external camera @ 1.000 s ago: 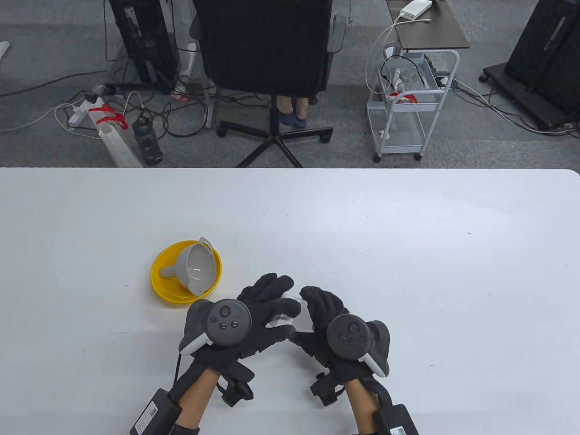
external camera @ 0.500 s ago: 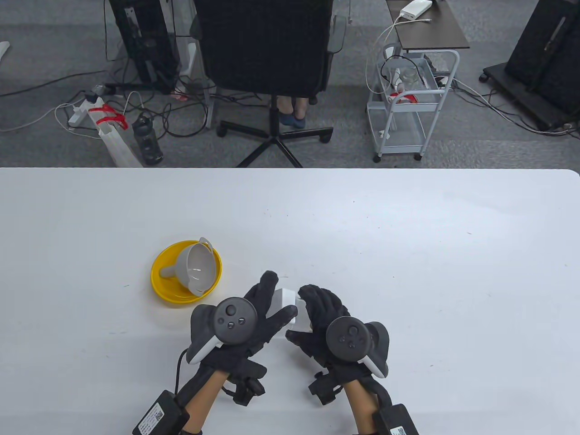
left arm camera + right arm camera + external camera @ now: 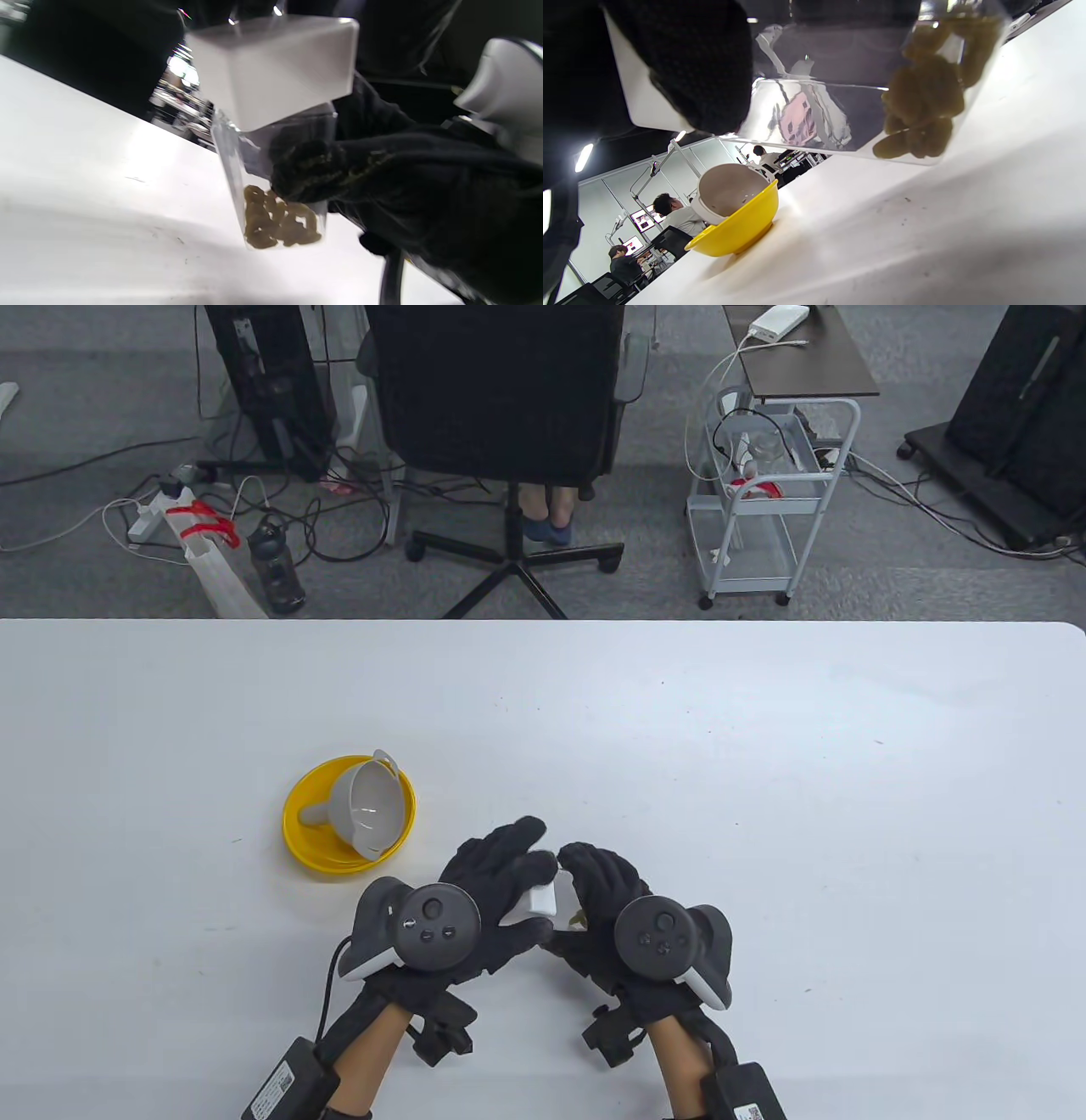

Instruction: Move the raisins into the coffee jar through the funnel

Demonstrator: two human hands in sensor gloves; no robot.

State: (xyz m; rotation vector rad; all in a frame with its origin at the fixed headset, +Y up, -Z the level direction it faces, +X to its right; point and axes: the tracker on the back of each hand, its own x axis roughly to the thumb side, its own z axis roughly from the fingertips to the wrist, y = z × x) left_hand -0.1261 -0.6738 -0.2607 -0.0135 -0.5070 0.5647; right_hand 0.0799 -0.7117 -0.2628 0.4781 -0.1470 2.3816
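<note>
Left hand [image 3: 475, 899] clamped over white lid [image 3: 275, 67] of clear jar [image 3: 280, 186], right hand [image 3: 607, 899] gripping jar body from other side. We see raisins [image 3: 278, 218] piled at jar bottom. Just past left hand: grey funnel [image 3: 365, 806] lying tipped in yellow bowl [image 3: 305, 848] on white table [image 3: 764, 772].

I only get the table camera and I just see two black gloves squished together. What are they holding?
Observer: A clear jar with a white lid, held in the right hand.
Child: Is anything inside it?
Observer: Yes, greenish-yellow raisins are piled at its bottom end.
Child: Is the lid on?
Observer: It sits on the jar, and the left hand covers it from above.
Child: Is there anything in the funnel?
Observer: No, the funnel looks empty, lying in the yellow bowl.
</note>
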